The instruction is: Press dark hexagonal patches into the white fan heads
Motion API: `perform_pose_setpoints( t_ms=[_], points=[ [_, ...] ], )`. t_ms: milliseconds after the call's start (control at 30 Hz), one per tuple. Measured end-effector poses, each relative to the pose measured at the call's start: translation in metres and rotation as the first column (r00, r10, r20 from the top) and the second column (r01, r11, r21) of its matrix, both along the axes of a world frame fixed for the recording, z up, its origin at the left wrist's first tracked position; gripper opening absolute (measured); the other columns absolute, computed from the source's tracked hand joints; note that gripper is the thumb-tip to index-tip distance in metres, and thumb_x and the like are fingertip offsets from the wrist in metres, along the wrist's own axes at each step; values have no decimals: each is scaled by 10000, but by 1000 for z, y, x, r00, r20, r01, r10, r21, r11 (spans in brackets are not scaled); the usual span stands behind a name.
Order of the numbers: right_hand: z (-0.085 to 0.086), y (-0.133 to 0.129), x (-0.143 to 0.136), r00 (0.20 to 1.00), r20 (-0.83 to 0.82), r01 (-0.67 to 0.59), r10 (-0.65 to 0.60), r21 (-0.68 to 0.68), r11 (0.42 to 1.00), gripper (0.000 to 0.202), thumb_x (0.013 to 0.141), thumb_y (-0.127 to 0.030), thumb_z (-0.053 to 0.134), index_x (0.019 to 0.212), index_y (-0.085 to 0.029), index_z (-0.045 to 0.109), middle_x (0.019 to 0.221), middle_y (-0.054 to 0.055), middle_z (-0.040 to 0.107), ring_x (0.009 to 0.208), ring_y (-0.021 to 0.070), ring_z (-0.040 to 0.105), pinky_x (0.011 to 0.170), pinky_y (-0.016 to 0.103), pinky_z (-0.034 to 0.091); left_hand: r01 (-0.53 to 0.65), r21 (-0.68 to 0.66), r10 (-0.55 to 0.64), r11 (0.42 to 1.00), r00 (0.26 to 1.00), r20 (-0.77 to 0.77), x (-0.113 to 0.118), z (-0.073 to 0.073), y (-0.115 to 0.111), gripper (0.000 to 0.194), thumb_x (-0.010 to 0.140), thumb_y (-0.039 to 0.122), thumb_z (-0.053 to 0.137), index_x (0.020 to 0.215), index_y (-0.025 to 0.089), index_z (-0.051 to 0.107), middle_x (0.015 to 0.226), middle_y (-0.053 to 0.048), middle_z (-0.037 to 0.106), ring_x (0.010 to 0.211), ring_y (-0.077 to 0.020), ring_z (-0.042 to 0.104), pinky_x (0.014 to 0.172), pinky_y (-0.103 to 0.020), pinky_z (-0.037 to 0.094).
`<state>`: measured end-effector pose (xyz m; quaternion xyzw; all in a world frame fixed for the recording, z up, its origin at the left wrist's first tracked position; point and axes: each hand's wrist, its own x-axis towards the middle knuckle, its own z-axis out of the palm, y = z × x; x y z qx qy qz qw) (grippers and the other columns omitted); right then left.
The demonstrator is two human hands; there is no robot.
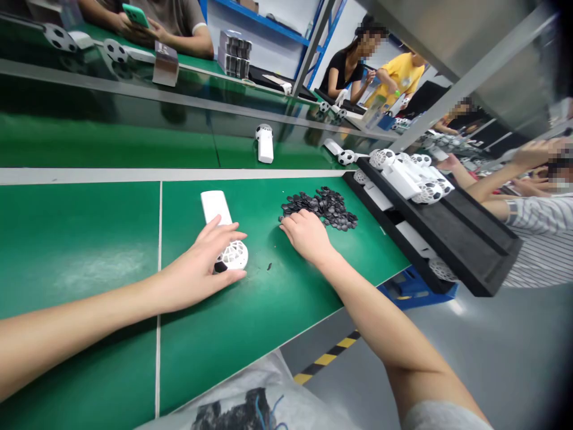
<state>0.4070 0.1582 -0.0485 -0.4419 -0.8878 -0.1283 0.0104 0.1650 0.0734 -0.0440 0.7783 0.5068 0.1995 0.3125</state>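
Observation:
On the green worktop lies a white handheld device with a round football-style grille head [235,255], looking like a small handheld fan; several of its grille cells are bare. My left hand [201,269] is spread around that head, fingers over its upper side and thumb below, covering its middle. To the right is a pile of small black flat pieces [333,209]. My right hand [308,236] reaches into the near left edge of the pile with fingers bunched downward; the fingertips are hidden, and what they pinch cannot be seen. A single black piece [269,266] lies between my hands.
Black trays [474,239] holding several white football-headed devices stick out past the table's right edge, above a blue crate [416,289]. Another such device [265,144] lies on the green strip beyond the white divider [111,175]. Co-workers sit across and to the right.

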Motion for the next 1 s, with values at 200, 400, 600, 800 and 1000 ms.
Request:
perform_pose_setpoints(
  t_ms=[200,400,600,800,1000],
  points=[
    [9,-14,-12,866,-494,-154,78,-115,981,158,863,-226,533,893,-181,681,871,46,694,801,164,601,774,289,443,282,-85,-278,956,959,50,-17,11,22,506,787,381,555,1263,289,410,1468,1,269,1385,-242,46,1110,-467,171],
    [25,-40,-27,710,-701,-299,66,-216,929,241,856,-189,528,1084,-182,605,822,30,644,773,135,573,747,277,464,240,-69,-236,968,970,56,-11,10,20,504,781,355,538,1258,260,407,1477,-12,243,1388,-233,21,1112,-467,166],
    [32,-51,-29,663,-748,-372,-38,-374,850,73,838,-175,520,875,-183,583,783,4,592,654,94,527,622,228,463,157,-24,-154,987,983,95,-1,2,13,561,773,373,525,1289,220,366,1472,-49,246,1388,-241,30,1112,-472,171],
    [29,-61,-28,662,-741,-377,-111,-458,805,197,863,-165,477,1029,-212,572,895,19,591,710,91,586,689,249,499,118,-8,-116,993,988,105,-2,-3,13,551,769,374,526,1284,247,379,1489,-46,194,1389,-243,30,1108,-495,155],
    [27,-69,-30,576,-800,-336,-166,-417,845,92,875,-219,495,911,-210,579,901,16,652,813,121,615,745,280,501,97,-10,-95,995,988,122,0,-5,11,547,755,354,539,1271,253,390,1486,-40,207,1388,-244,26,1110,-494,156]
  ],
)
